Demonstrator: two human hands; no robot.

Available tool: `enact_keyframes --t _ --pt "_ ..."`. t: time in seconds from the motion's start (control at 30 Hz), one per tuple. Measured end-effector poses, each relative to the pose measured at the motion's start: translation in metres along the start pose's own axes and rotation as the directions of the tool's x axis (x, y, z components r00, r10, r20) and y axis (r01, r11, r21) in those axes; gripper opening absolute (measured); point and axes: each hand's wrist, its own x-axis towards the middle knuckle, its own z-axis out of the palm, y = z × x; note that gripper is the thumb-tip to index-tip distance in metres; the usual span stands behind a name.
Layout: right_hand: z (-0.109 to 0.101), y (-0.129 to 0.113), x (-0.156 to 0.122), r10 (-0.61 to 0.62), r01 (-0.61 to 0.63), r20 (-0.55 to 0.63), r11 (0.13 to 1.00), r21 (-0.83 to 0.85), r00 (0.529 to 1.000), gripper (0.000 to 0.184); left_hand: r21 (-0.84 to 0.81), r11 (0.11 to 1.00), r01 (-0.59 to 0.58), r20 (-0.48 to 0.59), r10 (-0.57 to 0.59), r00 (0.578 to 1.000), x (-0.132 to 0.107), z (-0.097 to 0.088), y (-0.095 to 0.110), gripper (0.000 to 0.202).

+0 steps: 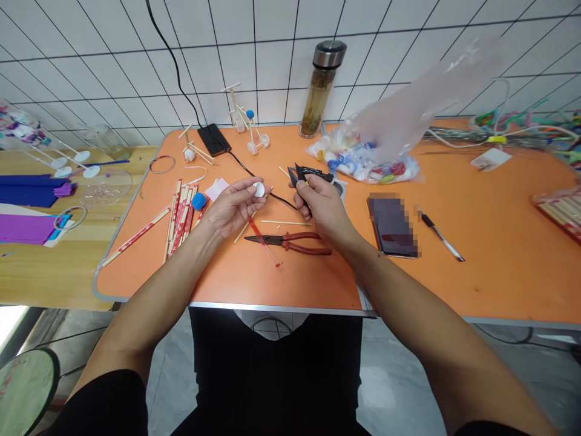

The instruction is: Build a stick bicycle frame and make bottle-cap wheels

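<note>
A white tiled wall (91, 60) with thin black grout lines rises behind an orange-topped table with a metal edge (227, 284), where the person's 2 bare forearms reach in from the near side. The left hand (233, 207) is narrowly closed, its thumb and fingertips pinching a small round white plastic disc (259, 189). The right hand (321, 203) is wrapped around a pair of small black-handled snips (309, 175), whose tips point toward the left hand and sit near the disc without touching it. Directly below both hands lie red-handled steel pliers (285, 243) and thin wooden sticks (281, 222). Left of the left hand are a loose pile of chopsticks in red-and-white paper sleeves (178, 219) and a fuzzy blue pom-pom (198, 201). Beyond the hands stand a small wooden stick cart with white wheels (247, 130), a black power bank (214, 140) and a clear plastic bag of colourful bottle caps (358, 158). Right of the right hand lie a dark smartphone (393, 225) and a black-and-silver pen (441, 237).
</note>
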Motion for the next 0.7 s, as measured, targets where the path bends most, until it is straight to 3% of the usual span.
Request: enact_keyframes --t 0.2,0.4,0.57,0.7 --pt "-0.004 -0.005 0.005 0.012 0.005 -0.09 0.982 0.187 0.996 0.04 -0.013 1.0 -0.003 0.022 0.003 1.0 -0.001 -0.002 0.002 0.019" --pt "-0.014 -0.006 0.012 -0.002 0.057 -0.202 0.963 0.265 0.979 0.032 -0.013 1.0 -0.004 0.005 0.004 1.0 -0.001 0.0 0.003 0.016" --pt "-0.033 -0.017 0.027 0.035 0.152 -0.374 0.876 0.458 0.927 0.021 -0.002 1.0 0.01 0.013 -0.01 1.0 0.0 -0.001 0.003 0.019" --pt "-0.051 -0.03 0.036 0.152 0.146 -0.42 0.789 0.596 0.895 0.021 0.021 1.0 0.018 0.012 -0.019 1.0 0.001 -0.002 0.003 0.02"
